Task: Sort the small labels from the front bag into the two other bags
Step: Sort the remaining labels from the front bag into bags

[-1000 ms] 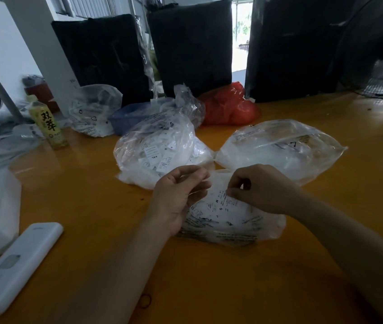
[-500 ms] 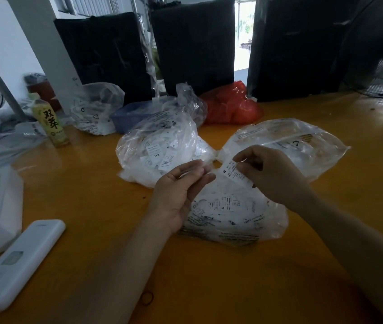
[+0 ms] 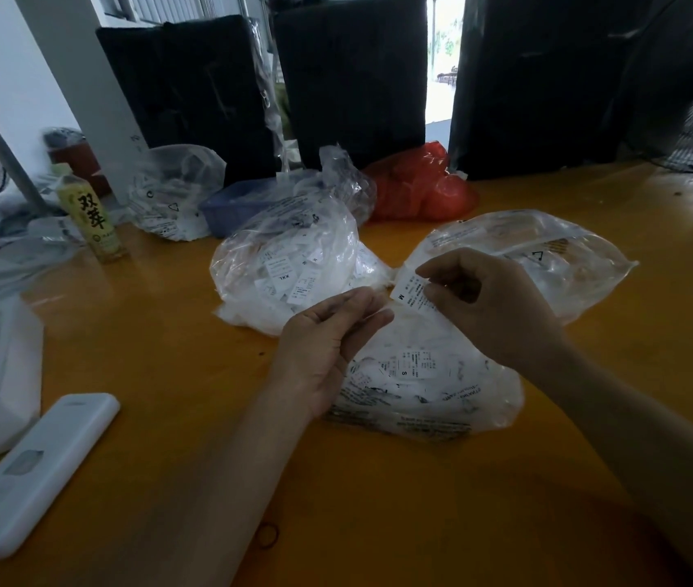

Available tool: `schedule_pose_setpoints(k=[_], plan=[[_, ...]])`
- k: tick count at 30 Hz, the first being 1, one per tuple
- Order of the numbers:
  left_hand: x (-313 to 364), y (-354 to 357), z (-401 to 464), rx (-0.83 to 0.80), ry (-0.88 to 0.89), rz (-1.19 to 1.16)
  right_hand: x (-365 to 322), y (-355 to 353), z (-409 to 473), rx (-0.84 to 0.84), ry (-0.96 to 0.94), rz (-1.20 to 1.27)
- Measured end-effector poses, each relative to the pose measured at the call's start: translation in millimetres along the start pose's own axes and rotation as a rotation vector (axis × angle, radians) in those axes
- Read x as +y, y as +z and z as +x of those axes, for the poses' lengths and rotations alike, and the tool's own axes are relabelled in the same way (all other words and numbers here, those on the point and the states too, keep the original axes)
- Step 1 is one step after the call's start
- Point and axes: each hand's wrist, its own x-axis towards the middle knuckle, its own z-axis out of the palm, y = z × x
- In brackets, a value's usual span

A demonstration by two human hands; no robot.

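Label (image 3: 411, 292) — higher than before

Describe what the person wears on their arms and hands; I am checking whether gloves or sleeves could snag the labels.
Nothing is worn that shows. The left hand and the right hand are bare, with no gloves, and no rings show on the fingers. Both forearms are bare as far as the picture's lower edge: no sleeves, watch or wristband show. Anything worn higher up is out of view.
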Motion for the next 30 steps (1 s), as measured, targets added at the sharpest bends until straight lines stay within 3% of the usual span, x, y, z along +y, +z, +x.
schedule_pose_setpoints(k=[10, 16, 23, 30], plan=[[-3.9, 2.6, -1.8, -0.075, 0.041, 0.119, -3.9, 6.8, -5.4, -0.047, -0.064, -0.079], [-8.9, 0.8, -3.0, -0.059, 0.122, 0.312, -7.1, 6.5, -6.0, -0.078, -0.133, -0.073], [-3.7, 1.6, -3.9, 0.000, 0.155, 0.245, -6.6, 1.0, -3.2, -0.023, -0.084, -0.048], [-5.8, 0.9, -3.0, 0.000, 0.160, 0.277, -7.1, 3.6, -5.0, -0.102, -0.078, 0.007]])
